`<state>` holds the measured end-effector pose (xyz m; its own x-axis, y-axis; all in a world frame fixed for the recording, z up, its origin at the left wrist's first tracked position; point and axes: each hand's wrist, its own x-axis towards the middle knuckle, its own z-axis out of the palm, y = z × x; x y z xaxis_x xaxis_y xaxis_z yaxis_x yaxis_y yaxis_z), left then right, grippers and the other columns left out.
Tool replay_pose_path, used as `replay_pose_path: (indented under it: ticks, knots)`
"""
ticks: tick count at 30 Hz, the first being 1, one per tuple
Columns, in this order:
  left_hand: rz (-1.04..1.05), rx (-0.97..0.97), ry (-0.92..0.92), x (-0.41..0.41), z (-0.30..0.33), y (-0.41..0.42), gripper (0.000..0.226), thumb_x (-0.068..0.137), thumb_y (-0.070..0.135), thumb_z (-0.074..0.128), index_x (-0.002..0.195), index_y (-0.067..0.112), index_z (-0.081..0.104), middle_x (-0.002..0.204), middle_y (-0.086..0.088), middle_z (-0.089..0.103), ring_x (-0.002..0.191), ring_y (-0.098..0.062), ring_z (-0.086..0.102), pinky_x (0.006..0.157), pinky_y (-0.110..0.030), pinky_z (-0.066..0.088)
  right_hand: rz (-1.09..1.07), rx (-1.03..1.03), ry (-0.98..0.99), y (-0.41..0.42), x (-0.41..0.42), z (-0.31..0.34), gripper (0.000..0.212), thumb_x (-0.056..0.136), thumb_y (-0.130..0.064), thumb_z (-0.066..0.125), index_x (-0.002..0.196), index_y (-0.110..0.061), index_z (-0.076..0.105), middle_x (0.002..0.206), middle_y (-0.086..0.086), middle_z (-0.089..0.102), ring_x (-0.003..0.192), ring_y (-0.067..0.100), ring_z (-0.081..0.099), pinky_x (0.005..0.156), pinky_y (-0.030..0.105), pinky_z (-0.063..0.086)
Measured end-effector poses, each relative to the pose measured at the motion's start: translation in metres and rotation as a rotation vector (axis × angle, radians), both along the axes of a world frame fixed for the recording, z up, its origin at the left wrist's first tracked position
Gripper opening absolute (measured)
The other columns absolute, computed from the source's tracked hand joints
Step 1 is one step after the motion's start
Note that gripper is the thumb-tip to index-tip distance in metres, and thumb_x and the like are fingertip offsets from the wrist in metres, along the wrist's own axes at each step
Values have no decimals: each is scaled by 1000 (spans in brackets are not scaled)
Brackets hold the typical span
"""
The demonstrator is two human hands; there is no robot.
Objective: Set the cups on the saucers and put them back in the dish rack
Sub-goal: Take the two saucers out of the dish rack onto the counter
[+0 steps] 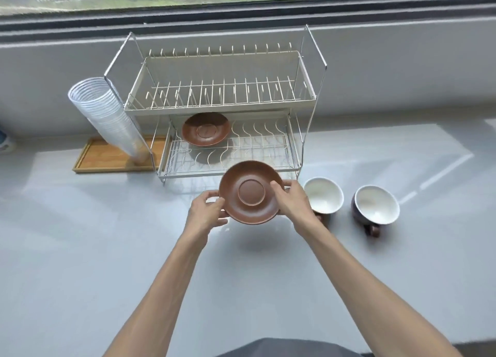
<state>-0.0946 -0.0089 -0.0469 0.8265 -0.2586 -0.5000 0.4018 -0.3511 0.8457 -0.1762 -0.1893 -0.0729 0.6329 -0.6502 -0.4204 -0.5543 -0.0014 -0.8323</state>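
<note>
A brown saucer hangs above the counter just in front of the dish rack. My left hand grips its left rim and my right hand grips its right rim. A second brown saucer lies on the rack's lower tier at the left. Two brown cups with white insides stand on the counter to the right: the nearer cup is partly hidden behind my right hand, the other cup stands apart with its handle toward me.
The two-tier wire rack has a bare upper tier. A tall leaning stack of clear plastic cups stands on a wooden tray left of the rack. The grey counter stretches wide in front; a window ledge runs behind.
</note>
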Motion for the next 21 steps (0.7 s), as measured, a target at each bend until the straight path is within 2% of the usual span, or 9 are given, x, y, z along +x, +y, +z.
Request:
replay_pose_path:
  ticks: [4, 8, 10, 13, 15, 21]
  knots:
    - [46, 16, -2, -32, -9, 11, 25, 95, 27, 56, 112, 11, 65, 89, -6, 73, 82, -29, 73, 71, -35, 60, -61, 24, -16, 21, -40, -10, 46, 71, -65, 56, 99, -29, 56, 101, 1, 69, 101, 24, 69, 88, 52, 58]
    - [69, 24, 11, -65, -21, 19, 29, 97, 42, 52, 103, 18, 67, 99, -9, 74, 84, -29, 75, 76, -38, 61, -82, 24, -33, 38, -78, -13, 32, 83, -53, 58, 100, -26, 57, 101, -2, 65, 103, 23, 66, 92, 51, 56]
    - [62, 23, 31, -85, -25, 21, 31, 97, 46, 50, 100, 20, 66, 100, -7, 75, 82, -27, 76, 82, -42, 61, -102, 36, -17, 41, -99, -19, 33, 85, -52, 58, 104, -25, 58, 105, -1, 65, 103, 22, 65, 93, 50, 55]
    - [13, 32, 91, -113, -30, 13, 35, 97, 52, 48, 100, 23, 68, 95, -4, 76, 73, -22, 77, 88, -46, 59, -159, 64, 14, 37, -132, -30, 50, 81, -59, 57, 117, -25, 57, 111, -1, 62, 103, 17, 64, 92, 48, 56]
    - [15, 27, 104, -124, -35, 14, 37, 96, 56, 47, 100, 26, 68, 93, -2, 76, 69, -19, 77, 91, -47, 58, -155, 60, 37, 40, -146, -36, 48, 84, -58, 56, 120, -26, 55, 115, -1, 60, 104, 16, 63, 93, 47, 56]
    - [-110, 41, 152, -166, -44, -15, 38, 96, 60, 45, 97, 29, 67, 94, 0, 76, 74, -20, 77, 93, -47, 57, -276, 44, 103, 25, -200, -46, 47, 91, -54, 55, 126, -22, 54, 122, 3, 59, 110, 19, 59, 98, 40, 50]
